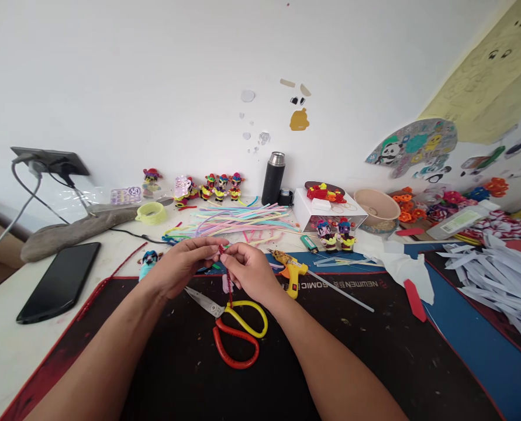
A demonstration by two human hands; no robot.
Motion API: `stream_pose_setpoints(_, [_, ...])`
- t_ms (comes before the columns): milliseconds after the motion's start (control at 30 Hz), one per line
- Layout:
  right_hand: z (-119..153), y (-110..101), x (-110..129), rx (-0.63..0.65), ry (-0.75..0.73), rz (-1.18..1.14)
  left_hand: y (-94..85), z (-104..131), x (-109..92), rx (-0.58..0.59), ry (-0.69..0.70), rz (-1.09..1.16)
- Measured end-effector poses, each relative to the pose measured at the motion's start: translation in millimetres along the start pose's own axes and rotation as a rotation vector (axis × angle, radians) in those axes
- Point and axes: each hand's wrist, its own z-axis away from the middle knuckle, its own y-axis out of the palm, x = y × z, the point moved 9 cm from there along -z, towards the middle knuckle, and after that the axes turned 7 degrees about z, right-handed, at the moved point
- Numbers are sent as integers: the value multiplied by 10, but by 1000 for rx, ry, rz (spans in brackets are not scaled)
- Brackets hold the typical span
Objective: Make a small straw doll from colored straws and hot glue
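My left hand (190,260) and my right hand (245,266) meet above the black mat. Between their fingertips they pinch a dark red, glittery pipe cleaner (230,286), whose loose end hangs down from my right hand. A pale bit shows at my left fingertips, too small to make out. Below lie scissors (218,311) with one yellow and one red handle, blades slightly apart and pointing to the upper left. A yellow glue gun (293,273) rests just right of my right hand. Behind my left wrist stands a small blue figure (148,263), partly hidden.
Pastel pipe cleaners (242,219) are piled behind my hands. Several small figures (222,186) and a black thermos (273,180) stand along the wall. A phone (59,282) lies at left, red pipe cleaners (97,294) beside it. White paper strips (497,283) heap at right.
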Motion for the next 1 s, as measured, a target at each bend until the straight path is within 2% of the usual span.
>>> stream_pose_setpoints(233, [4, -8, -2, 5, 31, 22, 27, 26, -117, -5, 95, -102])
stream_pose_setpoints(467, [-6, -10, -5, 1, 15, -29, 46, 26, -103, 44, 96, -130])
stream_pose_setpoints(767, [8, -20, 21, -22, -24, 15, 63, 37, -77, 30, 45, -104])
stream_pose_setpoints(1000, [8, -84, 26, -74, -16, 82, 94, 43, -92, 99, 99, -216])
